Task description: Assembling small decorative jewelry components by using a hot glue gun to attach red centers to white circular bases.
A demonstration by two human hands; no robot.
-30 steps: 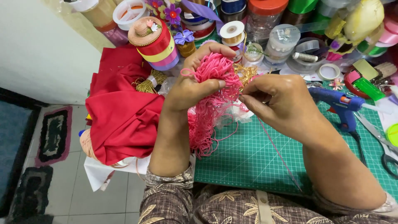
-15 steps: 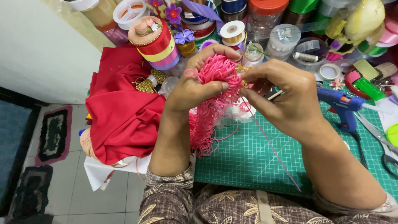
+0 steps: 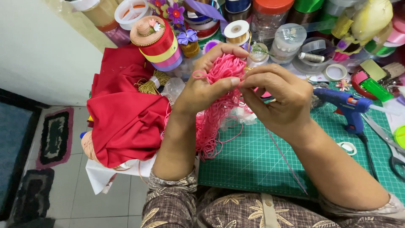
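Up close, both hands raised, left hand (image 3: 202, 86) clutching pink cord bundle (image 3: 219, 105), right hand (image 3: 276, 101) pinching its top strands

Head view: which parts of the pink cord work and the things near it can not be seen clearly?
- Pink cord bundle: its top is wrapped by the left hand.
- The pinch point: the right hand covers its own fingertips, so how it holds the cord is hidden.
- Scissors: cut off by the right edge.
- Blue glue gun: its cable end is out of sight.
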